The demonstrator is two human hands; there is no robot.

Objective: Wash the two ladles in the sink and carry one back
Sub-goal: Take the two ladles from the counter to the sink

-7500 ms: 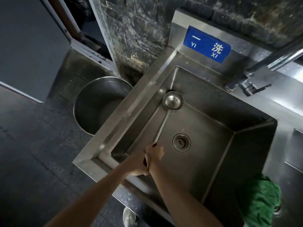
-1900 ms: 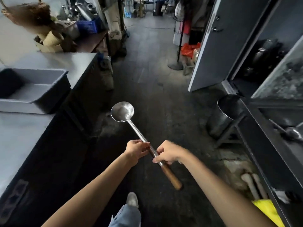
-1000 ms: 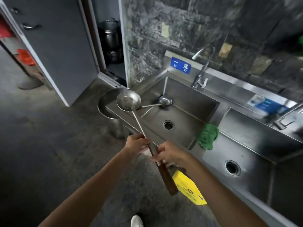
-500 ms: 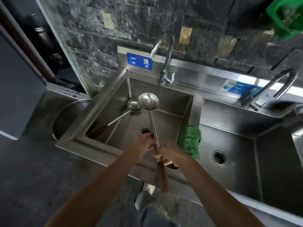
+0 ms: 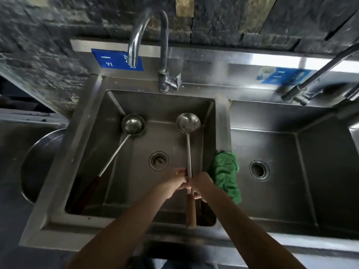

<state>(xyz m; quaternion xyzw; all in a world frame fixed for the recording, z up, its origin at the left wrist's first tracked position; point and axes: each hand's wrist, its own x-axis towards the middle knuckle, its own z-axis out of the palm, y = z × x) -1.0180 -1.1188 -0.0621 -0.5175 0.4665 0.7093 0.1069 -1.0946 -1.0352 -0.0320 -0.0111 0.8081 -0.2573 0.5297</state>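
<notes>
We hold a steel ladle (image 5: 188,150) over the left sink (image 5: 64,171), its bowl pointing toward the back wall of the basin on the right side and its wooden grip hanging down past the front rim. Our left hand (image 5: 173,183) and right hand (image 5: 201,184) meet at the ladle's shaft just above the wood, fingers of both curled around it so that the two hands touch each other. A second ladle (image 5: 124,138) lies inside the same basin on the left, its bowl near the back left corner and its dark handle slanting down into the front left corner, well apart from our hands. The drain (image 5: 158,161) sits in the basin floor between the two ladles. A curved tap (image 5: 149,45) rises from the ledge behind the basin, its spout arching over to the left; no water shows at its mouth. A green cloth (image 5: 225,175) drapes over the divider just beside our right hand. Beyond the divider lies a right sink (image 5: 330,171) with its own drain. Two blue signs (image 5: 105,60) are fixed to the steel backsplash, one behind each basin; motion blur leaves most of their lettering unreadable. A round steel pot (image 5: 37,164) stands to the left of the sinks. Dark stone tiles cover the wall (image 5: 48,35) above.
</notes>
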